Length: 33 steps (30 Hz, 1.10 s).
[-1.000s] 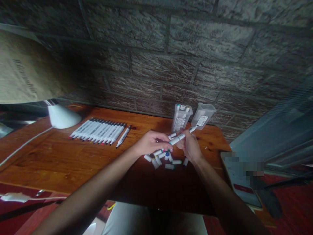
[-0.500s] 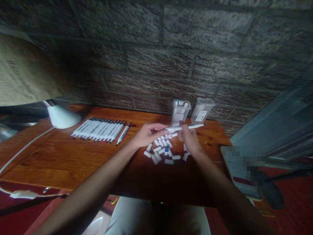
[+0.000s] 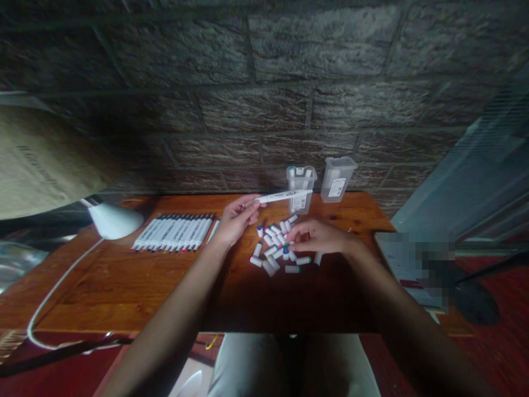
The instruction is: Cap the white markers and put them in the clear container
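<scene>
My left hand [image 3: 238, 218] is closed on a white marker [image 3: 281, 196] near its teal-marked end. The marker lies nearly level, its narrow end pointing right in front of a clear plastic case. My right hand [image 3: 320, 236] is over a loose pile of white marker caps [image 3: 270, 264] with coloured ends. Its thumb and forefinger are bent and slightly apart, at a green-ended cap; whether they touch it is hard to see. Left of my left hand lies a row of white markers [image 3: 173, 232], with one more marker [image 3: 214, 227] partly hidden behind that hand.
One clear plastic case [image 3: 301, 205] holding a few markers and another clear case [image 3: 335, 187] stand by the brick wall. A lamp with a white base [image 3: 118, 220] is at the left, its cord crossing the wooden table [image 3: 111, 298]. A tablet-like device [image 3: 407, 267] lies at the right edge.
My right hand has let go of the marker and moved down to the caps. My left hand keeps the marker, now raised a little and farther left. The view has shifted slightly.
</scene>
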{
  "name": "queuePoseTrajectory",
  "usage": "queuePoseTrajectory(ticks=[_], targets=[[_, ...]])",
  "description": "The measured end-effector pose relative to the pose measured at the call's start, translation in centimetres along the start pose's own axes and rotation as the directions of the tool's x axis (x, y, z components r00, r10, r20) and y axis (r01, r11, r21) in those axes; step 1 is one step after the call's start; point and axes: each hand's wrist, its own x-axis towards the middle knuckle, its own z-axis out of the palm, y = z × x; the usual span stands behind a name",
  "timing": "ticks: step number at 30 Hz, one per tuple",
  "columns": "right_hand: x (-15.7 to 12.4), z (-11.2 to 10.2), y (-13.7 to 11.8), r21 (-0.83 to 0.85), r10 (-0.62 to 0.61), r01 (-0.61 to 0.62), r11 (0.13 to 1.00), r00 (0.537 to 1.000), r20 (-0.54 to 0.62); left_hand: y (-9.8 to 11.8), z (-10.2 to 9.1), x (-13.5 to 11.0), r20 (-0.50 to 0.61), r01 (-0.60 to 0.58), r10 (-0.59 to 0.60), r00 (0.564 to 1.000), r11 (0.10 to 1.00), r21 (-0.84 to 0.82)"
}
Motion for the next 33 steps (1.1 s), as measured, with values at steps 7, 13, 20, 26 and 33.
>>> queuePoseTrajectory(ticks=[7, 13, 20, 26, 33], targets=[[-0.1, 0.0, 0.9, -0.029, 0.052, -0.051, 0.998, 0.998, 0.047, 0.3, 0.3, 0.1, -0.043, 0.009, -0.011, 0.999, 0.999, -0.040], [-0.1, 0.6, 0.8, -0.147, 0.008, -0.004, 0.989, 1.000, 0.028, 0.3, 0.3, 0.2, -0.075, 0.017, -0.018, 0.997, 1.000, -0.013], [-0.1, 1.5, 0.1, -0.347, -0.031, 0.014, 0.938, 0.999, -0.044, 0.2, 0.2, 0.3, -0.091, -0.006, 0.007, 0.996, 1.000, 0.004], [-0.6, -0.9, -0.2, -0.014, 0.018, -0.020, 1.000, 0.992, -0.128, 0.1, -0.1, 0.3, -0.098, -0.013, 0.012, 0.995, 1.000, -0.003], [-0.4, -4.3, 0.6, 0.378, 0.150, 0.249, 0.892, 0.625, -0.766, -0.1, 0.0, 0.4, -0.094, 0.017, -0.017, 0.995, 1.000, 0.000]])
